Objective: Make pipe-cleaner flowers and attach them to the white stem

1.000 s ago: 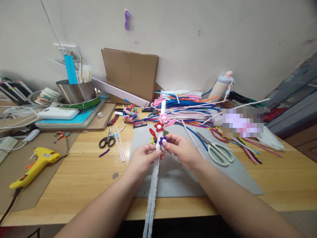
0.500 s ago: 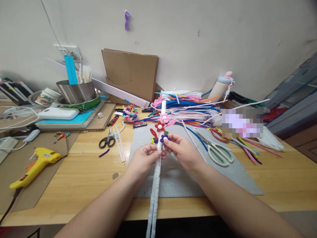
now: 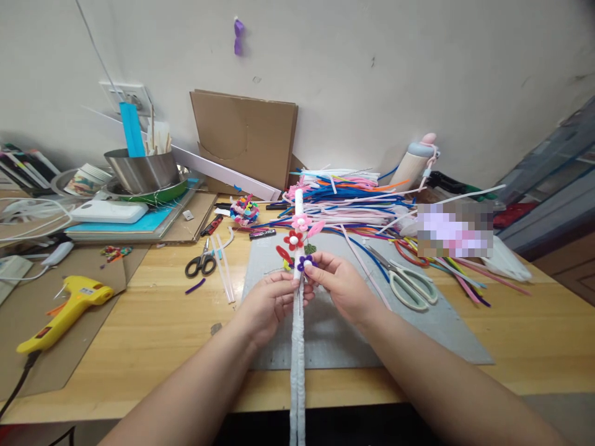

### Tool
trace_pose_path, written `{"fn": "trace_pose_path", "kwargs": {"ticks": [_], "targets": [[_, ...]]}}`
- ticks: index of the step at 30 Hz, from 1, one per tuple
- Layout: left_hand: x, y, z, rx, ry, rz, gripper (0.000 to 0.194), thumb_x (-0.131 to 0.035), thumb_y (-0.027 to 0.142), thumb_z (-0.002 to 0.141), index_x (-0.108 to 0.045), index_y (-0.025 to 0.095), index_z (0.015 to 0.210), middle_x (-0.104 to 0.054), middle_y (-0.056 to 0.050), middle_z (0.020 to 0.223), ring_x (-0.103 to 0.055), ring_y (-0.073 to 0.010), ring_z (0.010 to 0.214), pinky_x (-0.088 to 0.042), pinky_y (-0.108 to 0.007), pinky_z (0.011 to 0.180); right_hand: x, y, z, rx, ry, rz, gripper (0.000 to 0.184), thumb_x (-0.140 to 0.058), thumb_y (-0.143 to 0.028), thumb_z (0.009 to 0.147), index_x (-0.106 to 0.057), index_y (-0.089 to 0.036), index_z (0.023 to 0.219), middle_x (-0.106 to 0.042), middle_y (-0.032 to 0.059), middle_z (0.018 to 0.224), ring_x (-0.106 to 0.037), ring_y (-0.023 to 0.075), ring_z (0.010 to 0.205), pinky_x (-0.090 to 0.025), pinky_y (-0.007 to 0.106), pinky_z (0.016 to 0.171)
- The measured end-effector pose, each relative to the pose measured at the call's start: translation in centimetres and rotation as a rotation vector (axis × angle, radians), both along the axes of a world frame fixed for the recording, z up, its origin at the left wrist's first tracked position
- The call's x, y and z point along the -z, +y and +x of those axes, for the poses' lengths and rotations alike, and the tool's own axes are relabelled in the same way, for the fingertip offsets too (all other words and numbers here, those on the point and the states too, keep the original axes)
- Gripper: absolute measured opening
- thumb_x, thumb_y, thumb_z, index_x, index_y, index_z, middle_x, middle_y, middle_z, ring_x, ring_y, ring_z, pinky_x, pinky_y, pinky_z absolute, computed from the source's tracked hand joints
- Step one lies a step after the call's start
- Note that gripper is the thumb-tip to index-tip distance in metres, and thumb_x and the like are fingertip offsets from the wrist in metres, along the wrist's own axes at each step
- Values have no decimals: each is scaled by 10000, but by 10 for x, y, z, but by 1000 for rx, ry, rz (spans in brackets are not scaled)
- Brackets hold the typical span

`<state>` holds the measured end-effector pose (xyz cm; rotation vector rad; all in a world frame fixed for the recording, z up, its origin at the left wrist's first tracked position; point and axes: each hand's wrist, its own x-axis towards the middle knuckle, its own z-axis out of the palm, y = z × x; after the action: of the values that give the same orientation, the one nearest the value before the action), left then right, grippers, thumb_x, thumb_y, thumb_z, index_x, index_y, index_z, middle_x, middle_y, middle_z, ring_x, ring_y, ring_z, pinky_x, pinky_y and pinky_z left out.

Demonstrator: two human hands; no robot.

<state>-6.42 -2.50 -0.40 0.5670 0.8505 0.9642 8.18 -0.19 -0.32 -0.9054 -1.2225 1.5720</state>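
In the head view, the left hand (image 3: 273, 300) grips a long white wrapped stem (image 3: 298, 353), its fingers curled round it below a row of small flowers. The stem runs from the near edge, where it shows as two strands side by side, over the grey mat (image 3: 418, 341) towards the far side. The right hand (image 3: 338, 284) pinches a purple flower (image 3: 306, 264) with a white centre between thumb and fingers, against the right side of the stem. Farther along the stem sit a red flower (image 3: 293, 240) and then a pink flower (image 3: 301, 222), with a pink leaf shape (image 3: 317, 228) to the right and a red one (image 3: 284, 254) to the left.

On the worktop (image 3: 162, 322), green-handled scissors (image 3: 413, 291) lie to the right, partly on the mat. Black scissors (image 3: 201, 266) and a yellow glue gun (image 3: 69, 310) lie to the left. A heap of coloured fuzzy sticks (image 3: 357, 204) spreads beyond the mat, near leaning cardboard (image 3: 244, 142).
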Motion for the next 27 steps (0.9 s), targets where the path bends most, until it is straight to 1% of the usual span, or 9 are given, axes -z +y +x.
{"fn": "trace_pose_path", "kwargs": {"ticks": [5, 9, 13, 16, 20, 24, 27], "targets": [[0, -1, 0, -19, 6, 3, 72, -633, 148, 676, -580, 143, 725, -704, -83, 751, -668, -182, 685, -493, -267, 668, -3, -2, -1, 19, -3, 16, 224, -671, -347, 700, -567, -168, 787, -575, -17, 652, -505, 96, 547, -434, 251, 525], [2, -1, 0, -7, -1, 8, 93, -642, 147, 667, -568, 149, 722, -705, -83, 766, -671, -192, 711, -490, -284, 706, -3, -2, -1, 24, -46, 25, 228, -675, -343, 691, -559, -169, 780, -576, -16, 652, -505, 93, 537, -438, 249, 515], [2, -1, 0, 1, 13, 40, 104, -655, 171, 670, -574, 144, 730, -698, -76, 742, -666, -181, 694, -486, -284, 704, -2, -2, -1, 53, -103, 64, 234, -670, -352, 693, -556, -166, 776, -575, -14, 669, -515, 94, 563, -442, 241, 521], [2, -2, 1, 2, 37, 81, 136, -666, 224, 688, -583, 137, 752, -696, -77, 748, -660, -170, 697, -481, -279, 708, -1, -2, -1, 61, -111, 73, 233, -665, -352, 699, -549, -166, 777, -573, -18, 664, -524, 96, 555, -449, 246, 518], [2, -2, 2, -22, 129, 137, 201, -689, 292, 684, -580, 130, 735, -688, -63, 709, -648, -155, 682, -475, -278, 706, 0, -1, -2, 38, -88, 74, 231, -652, -357, 714, -534, -172, 785, -565, -27, 621, -528, 105, 499, -457, 267, 489], [2, -1, 3, -75, 242, 167, 252, -742, 300, 613, -579, 128, 698, -674, -45, 651, -630, -141, 620, -468, -267, 648, -1, -2, -3, 28, -68, 85, 236, -665, -358, 703, -535, -174, 772, -587, -18, 645, -549, 110, 509, -472, 277, 516], [3, -1, 3, -91, 277, 176, 262, -747, 309, 599, -597, 122, 704, -676, -53, 635, -624, -142, 581, -467, -266, 614, -2, -2, -3, 20, -61, 76, 244, -666, -373, 702, -541, -178, 779, -593, -18, 646, -552, 112, 509, -479, 280, 519]]}}
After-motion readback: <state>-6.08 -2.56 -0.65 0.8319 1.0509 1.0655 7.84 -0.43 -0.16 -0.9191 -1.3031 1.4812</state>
